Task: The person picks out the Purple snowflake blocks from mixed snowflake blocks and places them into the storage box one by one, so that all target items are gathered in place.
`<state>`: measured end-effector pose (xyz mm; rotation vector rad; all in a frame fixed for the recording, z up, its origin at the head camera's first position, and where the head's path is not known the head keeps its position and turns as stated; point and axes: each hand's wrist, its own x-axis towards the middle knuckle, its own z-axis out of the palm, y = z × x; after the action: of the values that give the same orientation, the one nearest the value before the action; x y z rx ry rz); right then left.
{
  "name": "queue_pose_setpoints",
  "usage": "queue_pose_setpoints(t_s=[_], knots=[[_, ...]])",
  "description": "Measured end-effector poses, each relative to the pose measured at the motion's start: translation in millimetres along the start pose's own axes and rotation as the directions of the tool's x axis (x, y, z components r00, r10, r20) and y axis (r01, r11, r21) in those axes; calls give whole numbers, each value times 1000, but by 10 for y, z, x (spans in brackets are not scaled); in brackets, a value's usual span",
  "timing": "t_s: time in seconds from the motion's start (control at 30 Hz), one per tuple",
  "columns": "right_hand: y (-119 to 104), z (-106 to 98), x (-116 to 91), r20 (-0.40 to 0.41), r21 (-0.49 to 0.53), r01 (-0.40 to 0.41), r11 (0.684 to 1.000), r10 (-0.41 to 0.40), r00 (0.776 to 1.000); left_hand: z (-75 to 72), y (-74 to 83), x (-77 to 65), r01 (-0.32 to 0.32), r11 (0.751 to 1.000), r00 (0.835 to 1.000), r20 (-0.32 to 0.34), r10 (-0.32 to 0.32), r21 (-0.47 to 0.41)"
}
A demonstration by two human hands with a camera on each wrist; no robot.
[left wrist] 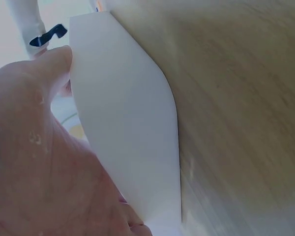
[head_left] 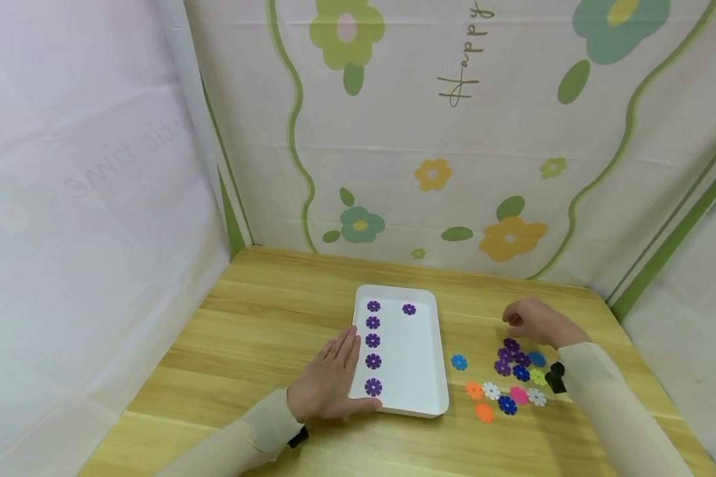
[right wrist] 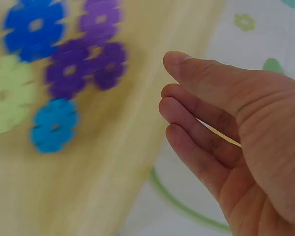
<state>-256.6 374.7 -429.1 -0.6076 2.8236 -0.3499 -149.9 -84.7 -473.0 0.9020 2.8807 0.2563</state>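
Observation:
A white tray point(head_left: 407, 361) lies on the wooden table. Inside it, several purple notched discs point(head_left: 372, 340) form a column along the left side, and one more purple disc point(head_left: 409, 309) is at the top right. My left hand point(head_left: 327, 379) rests against the tray's left side with straight fingers, its thumb at the near rim; the left wrist view shows the tray wall point(left wrist: 123, 108) beside the palm. Above a loose cluster of purple discs point(head_left: 504, 355) hovers my right hand point(head_left: 539, 322). In the right wrist view its fingers point(right wrist: 201, 142) are loosely bent, holding nothing.
Right of the tray lie more notched discs: light blue point(head_left: 459, 362), orange point(head_left: 484, 413), white point(head_left: 491, 391), dark blue point(head_left: 507, 405), pink point(head_left: 518, 395) and yellow-green point(head_left: 537, 377). A flower-printed curtain point(head_left: 394, 139) hangs at the table's back edge, with white fabric point(head_left: 89, 218) on the left.

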Motion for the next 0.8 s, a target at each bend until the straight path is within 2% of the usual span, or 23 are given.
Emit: queue_pose_setpoints(t_s=[0.2, 0.33, 0.63, 0.8], knots=[[195, 211, -101, 17, 71, -42, 997, 41, 999, 6, 4, 3, 2, 1000, 1000, 3, -2, 8], [278, 293, -106, 10, 93, -35, 995, 34, 999, 16, 8, 5, 14, 1000, 1000, 17, -14, 1], [339, 330, -67, 16, 155, -34, 987, 32, 999, 9, 15, 12, 24, 1000, 999, 32, -24, -7], [340, 323, -84, 17, 229, -81, 970, 79, 997, 15, 6, 26, 31, 1000, 999, 31, -31, -2]])
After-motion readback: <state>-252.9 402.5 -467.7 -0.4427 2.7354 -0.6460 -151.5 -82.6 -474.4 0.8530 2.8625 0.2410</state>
